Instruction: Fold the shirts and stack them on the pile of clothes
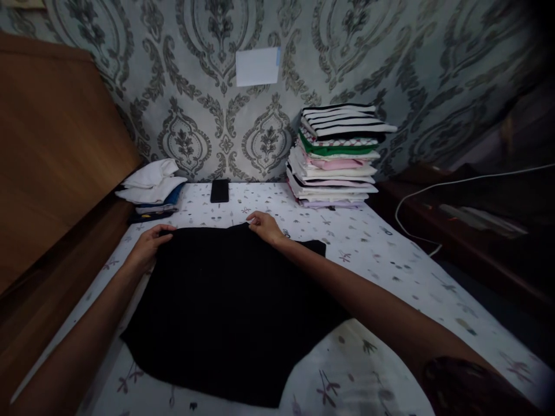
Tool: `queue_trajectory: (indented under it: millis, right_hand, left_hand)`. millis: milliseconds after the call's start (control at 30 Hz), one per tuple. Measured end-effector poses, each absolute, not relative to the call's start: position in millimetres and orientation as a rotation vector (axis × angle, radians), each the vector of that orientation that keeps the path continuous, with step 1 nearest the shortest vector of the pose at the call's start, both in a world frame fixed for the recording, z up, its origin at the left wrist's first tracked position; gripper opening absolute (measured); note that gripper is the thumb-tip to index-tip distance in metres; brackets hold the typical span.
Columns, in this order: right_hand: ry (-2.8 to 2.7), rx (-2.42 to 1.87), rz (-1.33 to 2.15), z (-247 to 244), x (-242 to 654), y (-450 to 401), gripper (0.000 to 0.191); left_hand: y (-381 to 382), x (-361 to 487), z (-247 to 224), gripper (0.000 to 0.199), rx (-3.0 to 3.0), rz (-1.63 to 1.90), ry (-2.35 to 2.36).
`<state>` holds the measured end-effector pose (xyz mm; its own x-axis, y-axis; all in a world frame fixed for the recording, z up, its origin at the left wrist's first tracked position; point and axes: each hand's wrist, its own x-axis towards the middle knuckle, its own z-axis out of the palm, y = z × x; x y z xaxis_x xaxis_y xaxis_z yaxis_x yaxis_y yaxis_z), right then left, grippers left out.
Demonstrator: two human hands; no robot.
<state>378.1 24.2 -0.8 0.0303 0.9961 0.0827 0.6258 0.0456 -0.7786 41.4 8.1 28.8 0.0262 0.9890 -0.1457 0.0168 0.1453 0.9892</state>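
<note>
A black garment (225, 306) lies spread on a white printed sheet (329, 381), and its exact kind does not show. At its far left corner my left hand (150, 245) pinches the edge between thumb and fingers. My right hand (263, 226) grips the far edge nearer the middle, fingertips closed on the cloth. The right forearm crosses over the garment's right part, where a flap of black cloth sticks out beyond the wrist.
Behind on the right rises a tall stack of folded clothes (333, 170). A smaller folded pile (156, 188) sits at the back left, with a dark phone (219, 191) between them. A wooden panel (52, 150) borders the left; a white cable (403, 202) hangs at right.
</note>
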Motion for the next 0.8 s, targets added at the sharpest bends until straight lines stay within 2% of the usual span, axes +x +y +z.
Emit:
queue_trajectory:
  millis: [200,433,567,667,800]
  right_hand:
    - [-1.375,-1.573,0.705,-9,390,40,0.032]
    - [-1.309,-1.591,0.647,-18,388,48,0.015]
    - [-1.386,-1.607,0.594,-12,381,39,0.015]
    - [-1.582,-1.525,0.488,1,359,29,0.021]
    - [-2.186,-1.190,0.484,17,297,19,0.030]
  left_hand:
    - [23,44,29,0.047,1.111,1.218,1.250]
    - [43,49,16,0.037,1.041,1.224,1.334]
    - [43,46,14,0.037,0.986,1.207,1.370]
    - [36,41,18,0.035,0.932,1.175,1.356]
    - [20,33,22,0.033,0.884,1.114,1.328]
